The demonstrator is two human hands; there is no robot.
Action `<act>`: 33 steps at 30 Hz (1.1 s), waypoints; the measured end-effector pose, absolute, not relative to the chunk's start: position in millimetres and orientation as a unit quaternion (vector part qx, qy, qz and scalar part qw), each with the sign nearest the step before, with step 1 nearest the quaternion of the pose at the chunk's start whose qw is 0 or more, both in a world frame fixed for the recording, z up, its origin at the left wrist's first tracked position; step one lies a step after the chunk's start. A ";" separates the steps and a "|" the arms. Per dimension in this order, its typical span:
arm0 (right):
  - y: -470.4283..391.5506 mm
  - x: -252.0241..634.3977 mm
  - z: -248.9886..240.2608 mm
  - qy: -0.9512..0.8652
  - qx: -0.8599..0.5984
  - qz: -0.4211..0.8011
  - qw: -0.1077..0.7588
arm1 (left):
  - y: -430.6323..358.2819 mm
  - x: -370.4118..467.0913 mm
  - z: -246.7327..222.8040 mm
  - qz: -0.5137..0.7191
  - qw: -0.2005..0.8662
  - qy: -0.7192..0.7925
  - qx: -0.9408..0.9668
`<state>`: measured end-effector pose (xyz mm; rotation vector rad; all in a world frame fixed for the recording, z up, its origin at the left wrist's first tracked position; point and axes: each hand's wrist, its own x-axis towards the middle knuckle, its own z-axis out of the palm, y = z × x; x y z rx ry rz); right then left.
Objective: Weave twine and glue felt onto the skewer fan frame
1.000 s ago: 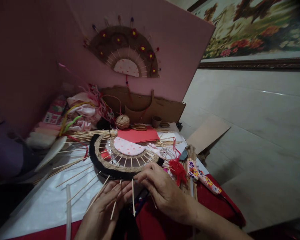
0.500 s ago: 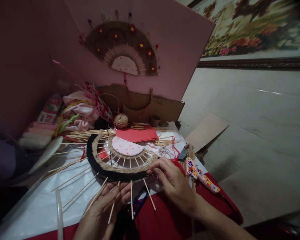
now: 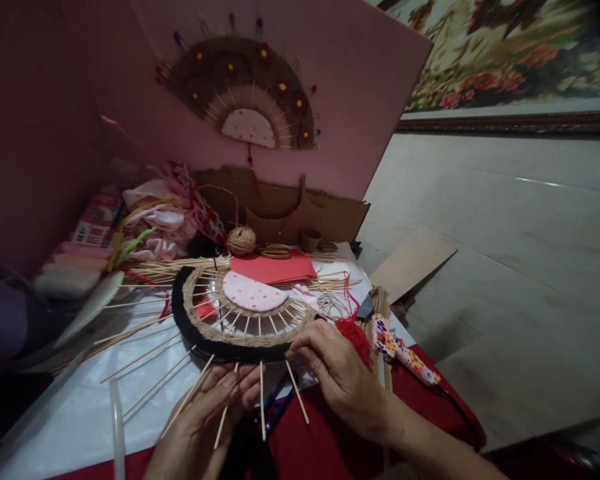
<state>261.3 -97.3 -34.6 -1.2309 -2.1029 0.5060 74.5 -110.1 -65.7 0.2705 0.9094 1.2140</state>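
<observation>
A half-round woven fan frame [image 3: 240, 320] lies on the white table [image 3: 80, 413], its thin wooden sticks [image 3: 261, 400] fanning out toward six o'clock. The left hand [image 3: 205, 420] rests flat and unclenched under those sticks at the frame's six to seven o'clock. The right hand [image 3: 340, 377] pinches the frame's black edge at four o'clock, just beside a red tassel [image 3: 355, 333].

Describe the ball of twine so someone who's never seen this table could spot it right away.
Start at the pink board standing behind the table, then drop to the brown cardboard pieces leaning at its foot. The ball of twine sits just left of them, beside the red paper. It is the only round, tan, wound thing there.
</observation>
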 end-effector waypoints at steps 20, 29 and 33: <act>-70.6 251.7 -29.2 -0.854 -0.450 0.079 0.250 | -102.9 87.3 -72.5 0.622 0.664 0.397 0.122; -62.7 240.4 -25.2 -0.862 -0.437 0.083 0.243 | -91.4 112.8 -63.8 0.578 0.688 0.390 0.201; -63.4 241.9 -23.0 -0.858 -0.435 0.097 0.254 | -90.9 121.5 -61.5 0.574 0.697 0.358 0.239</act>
